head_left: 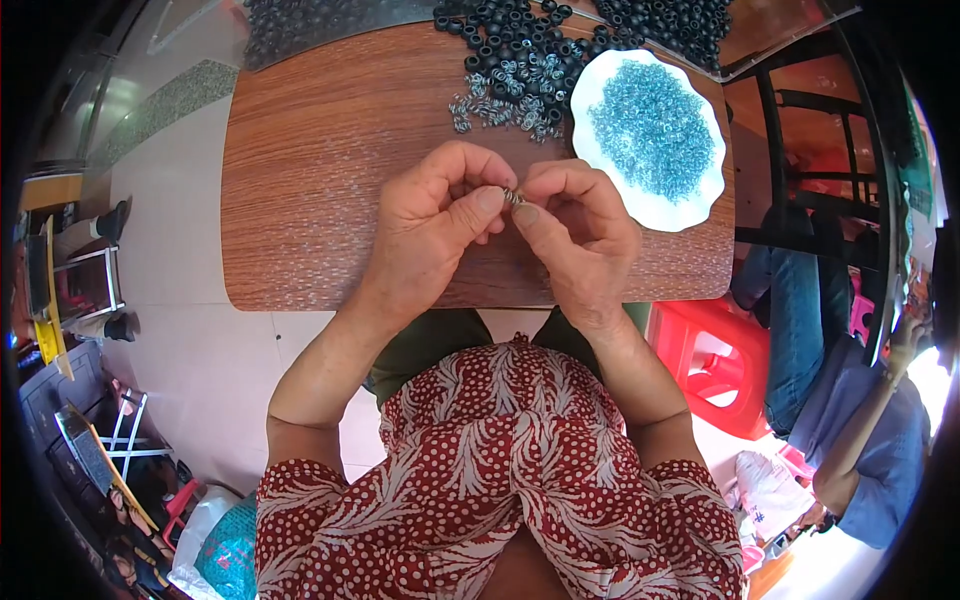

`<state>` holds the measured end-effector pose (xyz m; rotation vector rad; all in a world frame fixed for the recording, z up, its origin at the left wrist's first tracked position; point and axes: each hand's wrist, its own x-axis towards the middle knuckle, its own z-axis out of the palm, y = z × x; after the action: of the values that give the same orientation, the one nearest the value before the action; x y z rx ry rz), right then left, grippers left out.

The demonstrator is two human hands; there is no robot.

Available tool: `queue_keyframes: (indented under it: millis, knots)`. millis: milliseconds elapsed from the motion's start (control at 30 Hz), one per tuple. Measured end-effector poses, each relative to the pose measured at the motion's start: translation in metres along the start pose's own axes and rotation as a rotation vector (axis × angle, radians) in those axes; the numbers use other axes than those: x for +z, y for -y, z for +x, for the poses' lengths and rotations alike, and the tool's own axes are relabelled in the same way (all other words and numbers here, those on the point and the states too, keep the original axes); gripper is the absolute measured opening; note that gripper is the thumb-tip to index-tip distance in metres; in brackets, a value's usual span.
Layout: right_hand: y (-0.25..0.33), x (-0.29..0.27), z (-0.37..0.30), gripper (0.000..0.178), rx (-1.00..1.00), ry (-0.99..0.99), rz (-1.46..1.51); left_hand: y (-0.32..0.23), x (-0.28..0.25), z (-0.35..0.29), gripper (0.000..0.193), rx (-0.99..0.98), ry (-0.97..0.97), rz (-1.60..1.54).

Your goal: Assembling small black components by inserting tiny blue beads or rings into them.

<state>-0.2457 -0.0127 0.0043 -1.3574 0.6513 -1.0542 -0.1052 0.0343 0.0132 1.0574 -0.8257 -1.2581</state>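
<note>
My left hand (440, 215) and my right hand (580, 235) meet over the wooden table (320, 170), fingertips pinched together on one small metal ring part (513, 196). Both thumbs and forefingers close on it from either side. Just beyond my hands lies a loose pile of small black rings mixed with silvery metal parts (515, 70). A white scalloped plate (600, 90) holding several tiny blue pieces (650, 125) sits to the right of the pile, close to my right hand.
More black rings (300, 20) lie on a clear sheet at the table's far edge. A red plastic stool (715, 360) stands at the right, beside another person in blue clothes (860, 440). Pale floor and clutter lie to the left.
</note>
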Motion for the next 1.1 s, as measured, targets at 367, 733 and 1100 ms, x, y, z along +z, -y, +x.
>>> queue_keyframes:
  millis: [367,733,1100]
  knots:
    - [0.013,-0.01,0.01,0.014,0.531,-0.009,0.543,0.001,0.0,0.0,0.008,0.074,0.044,0.12]
    - [0.015,-0.006,0.001,0.02,0.273,-0.027,0.134,-0.002,-0.003,-0.002,0.01,-0.04,0.06,0.151]
    - [0.017,-0.011,0.002,0.018,0.084,0.069,-0.129,-0.018,-0.004,0.002,0.018,-0.168,0.096,0.242]
